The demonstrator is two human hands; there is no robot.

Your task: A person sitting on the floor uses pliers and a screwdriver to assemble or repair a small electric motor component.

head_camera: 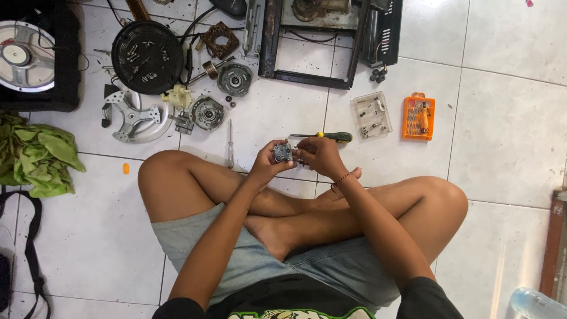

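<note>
A small grey metal part point(282, 152) is held between the left hand point(267, 162) and the right hand point(319, 155); a screwdriver point(323, 136) is seen just beyond them.

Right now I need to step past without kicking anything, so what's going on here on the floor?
A person sits cross-legged on the white tiled floor, holding a small grey metal part between the left hand and right hand. A yellow-handled screwdriver lies just beyond the hands, beside a clear parts box and an orange bit case. Motor pieces and a round black cover are spread farther out.
</note>
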